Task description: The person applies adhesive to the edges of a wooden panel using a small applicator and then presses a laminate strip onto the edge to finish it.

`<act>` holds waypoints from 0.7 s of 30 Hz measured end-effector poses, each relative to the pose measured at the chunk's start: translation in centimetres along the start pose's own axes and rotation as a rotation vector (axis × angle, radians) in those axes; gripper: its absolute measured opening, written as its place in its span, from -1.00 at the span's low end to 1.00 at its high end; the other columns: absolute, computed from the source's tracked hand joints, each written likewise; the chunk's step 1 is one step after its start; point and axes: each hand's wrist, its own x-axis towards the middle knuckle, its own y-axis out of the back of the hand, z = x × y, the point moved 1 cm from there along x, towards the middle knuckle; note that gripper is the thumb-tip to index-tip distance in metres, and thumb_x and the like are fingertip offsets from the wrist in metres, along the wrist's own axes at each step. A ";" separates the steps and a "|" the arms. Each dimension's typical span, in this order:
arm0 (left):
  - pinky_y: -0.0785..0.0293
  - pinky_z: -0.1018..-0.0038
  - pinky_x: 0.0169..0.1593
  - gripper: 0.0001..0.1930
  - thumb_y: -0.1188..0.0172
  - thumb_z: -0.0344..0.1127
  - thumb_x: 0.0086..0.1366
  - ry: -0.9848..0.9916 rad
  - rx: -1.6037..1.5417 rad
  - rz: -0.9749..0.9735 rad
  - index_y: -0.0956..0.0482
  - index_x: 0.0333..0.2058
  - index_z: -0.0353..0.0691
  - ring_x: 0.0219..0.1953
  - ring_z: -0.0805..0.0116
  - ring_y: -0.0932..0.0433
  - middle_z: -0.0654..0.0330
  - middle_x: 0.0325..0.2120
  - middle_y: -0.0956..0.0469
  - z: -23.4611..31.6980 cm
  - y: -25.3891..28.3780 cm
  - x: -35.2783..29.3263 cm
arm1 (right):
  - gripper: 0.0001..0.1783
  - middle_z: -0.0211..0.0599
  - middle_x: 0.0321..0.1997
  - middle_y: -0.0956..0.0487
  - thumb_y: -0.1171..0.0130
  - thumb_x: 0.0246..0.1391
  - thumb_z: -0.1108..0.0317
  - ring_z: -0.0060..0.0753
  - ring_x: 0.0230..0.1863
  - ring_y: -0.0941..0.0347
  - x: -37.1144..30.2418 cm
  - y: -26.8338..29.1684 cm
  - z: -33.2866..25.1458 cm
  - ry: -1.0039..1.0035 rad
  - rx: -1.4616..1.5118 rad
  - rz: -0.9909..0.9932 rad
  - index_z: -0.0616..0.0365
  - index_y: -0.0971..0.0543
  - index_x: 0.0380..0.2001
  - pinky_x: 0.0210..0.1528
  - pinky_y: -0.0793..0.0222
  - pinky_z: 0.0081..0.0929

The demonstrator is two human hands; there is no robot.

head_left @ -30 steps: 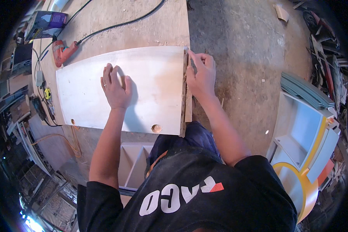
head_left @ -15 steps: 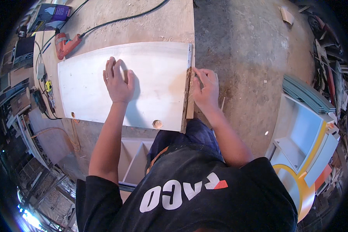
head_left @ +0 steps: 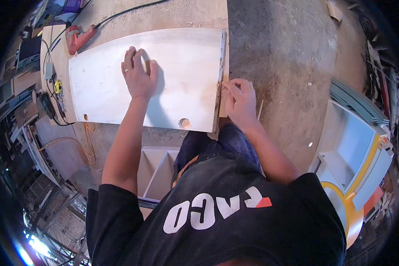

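A white wooden panel [head_left: 186, 66] with a curved far edge and two round holes near its front edge lies flat on a wooden worktop. My left hand [head_left: 139, 75] rests on its upper face, fingers spread, with a ring on one finger. At the panel's right end, where the edge [head_left: 219, 82] looks rough and uneven, my right hand [head_left: 241, 99] has its fingers bent and pinched together. Its fingertips touch or nearly touch that edge; anything between them is too small to make out.
An orange-red corded power tool [head_left: 77, 41] lies past the panel's far left corner. Left of the panel are a yellow tape measure [head_left: 57, 86] and cables. White shelving [head_left: 157, 173] stands below the worktop; a white and yellow cabinet [head_left: 341, 150] with grey-green strips [head_left: 357, 102] stands right.
My right hand has moved along the panel's right edge toward my body. My left hand keeps its place on the panel. The whole view has shifted, so the panel appears higher.
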 end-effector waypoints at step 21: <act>-0.34 0.18 -0.07 -0.88 -0.28 -0.39 0.21 0.697 -0.068 0.669 -0.55 -0.29 -0.12 -0.12 0.09 -0.53 0.17 -0.22 -0.52 -23.5 16.3 -29.5 | -0.83 -0.04 -0.26 -0.63 -0.23 0.31 0.44 -0.08 -0.22 -0.51 4.6 -6.2 -16.0 0.311 -0.221 0.029 0.37 -0.66 -0.18 -0.11 -0.45 -0.19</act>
